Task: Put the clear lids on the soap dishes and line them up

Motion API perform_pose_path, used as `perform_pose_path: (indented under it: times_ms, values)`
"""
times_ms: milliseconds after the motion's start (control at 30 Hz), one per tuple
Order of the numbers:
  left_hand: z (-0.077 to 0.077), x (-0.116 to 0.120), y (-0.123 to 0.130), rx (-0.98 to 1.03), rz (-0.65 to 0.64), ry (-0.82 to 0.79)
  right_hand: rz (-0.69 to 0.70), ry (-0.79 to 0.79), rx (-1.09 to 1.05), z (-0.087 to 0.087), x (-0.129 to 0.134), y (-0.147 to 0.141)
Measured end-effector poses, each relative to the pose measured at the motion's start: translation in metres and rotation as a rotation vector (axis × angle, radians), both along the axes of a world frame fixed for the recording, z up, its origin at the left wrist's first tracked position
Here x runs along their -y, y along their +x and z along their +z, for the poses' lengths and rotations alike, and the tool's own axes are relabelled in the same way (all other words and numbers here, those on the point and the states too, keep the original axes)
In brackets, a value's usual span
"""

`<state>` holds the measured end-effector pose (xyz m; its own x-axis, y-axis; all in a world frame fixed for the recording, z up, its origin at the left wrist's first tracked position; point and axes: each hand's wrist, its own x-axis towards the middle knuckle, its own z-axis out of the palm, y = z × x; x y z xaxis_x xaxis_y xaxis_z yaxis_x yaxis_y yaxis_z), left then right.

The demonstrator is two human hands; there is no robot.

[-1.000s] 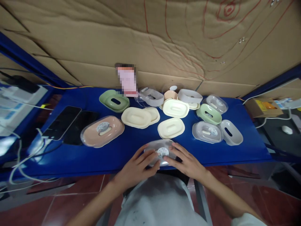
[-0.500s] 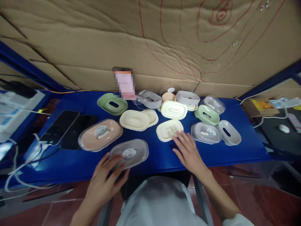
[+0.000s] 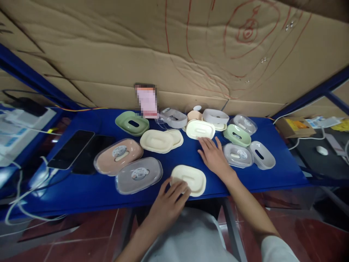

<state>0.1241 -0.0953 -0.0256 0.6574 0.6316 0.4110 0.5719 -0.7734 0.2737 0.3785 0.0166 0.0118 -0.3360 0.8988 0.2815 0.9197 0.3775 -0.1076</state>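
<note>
A cream oval plastic lid (image 3: 196, 180) lies flat by the table's front edge. My left hand (image 3: 173, 196) rests its spread, bent fingers on that lid's left end. Farther back, my right hand (image 3: 214, 154) reaches over the table with fingers apart, its fingertips at the front edge of another cream oval lid (image 3: 200, 128). To the left of my left hand lies a grey oval dish with a clear cover and round label (image 3: 139, 174). A peach dish of the same kind (image 3: 118, 154) sits behind it.
Two overlapping cream lids (image 3: 158, 141) lie mid-table. Green dishes (image 3: 132, 123) and grey ones (image 3: 263, 154) stand at the back and right. Phones (image 3: 71, 149) lie at left beside white cables (image 3: 20, 196). A cardboard wall (image 3: 109, 54) rises behind the table.
The cream lid has come forward to the front edge. My left hand has left the grey dish, which now sits farther left, and moved right onto this lid. My right hand has reached farther back.
</note>
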Motion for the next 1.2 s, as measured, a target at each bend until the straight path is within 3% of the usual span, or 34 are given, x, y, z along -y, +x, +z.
perform_pose_path:
  times_ms: [200, 333, 433, 533, 600, 733, 833, 900, 967, 1067, 1200]
  values:
    - [-0.002, 0.01, -0.01, 0.095, 0.0, -0.089, 0.054, -0.037, 0.084, 0.018, -0.01, -0.008]
    - [0.0, 0.007, -0.007, 0.153, 0.12, -0.093, 0.05, 0.048, 0.013, 0.029, -0.056, -0.024]
    - [0.003, -0.001, -0.004, 0.174, 0.158, -0.084, 0.153, 0.036, -0.023, 0.032, -0.098, -0.045]
    - [0.004, -0.005, -0.004, 0.174, 0.173, -0.095, 0.216, -0.016, -0.006, 0.039, -0.11, -0.056]
    - [0.003, -0.006, -0.005, 0.181, 0.165, -0.095, 0.243, 0.001, 0.002, 0.047, -0.092, -0.051]
    - [0.001, -0.005, -0.01, 0.223, 0.161, -0.036, 0.375, 0.009, -0.032, 0.057, -0.015, -0.022]
    - [0.002, -0.006, -0.014, 0.241, 0.194, 0.008, 0.447, -0.109, -0.141, 0.048, 0.041, 0.001]
    - [0.002, -0.009, -0.015, 0.21, 0.166, 0.034, 0.417, -0.146, -0.219, 0.035, 0.065, 0.014]
    - [0.003, -0.014, -0.014, 0.151, 0.119, 0.047, 0.315, -0.108, -0.275, 0.021, 0.079, 0.023]
    - [0.007, -0.021, -0.009, 0.044, 0.107, 0.022, 0.124, 0.077, -0.292, 0.003, 0.088, 0.033]
    - [0.013, -0.026, 0.002, -0.024, 0.079, -0.014, 0.05, 0.318, -0.224, 0.002, 0.081, 0.038]
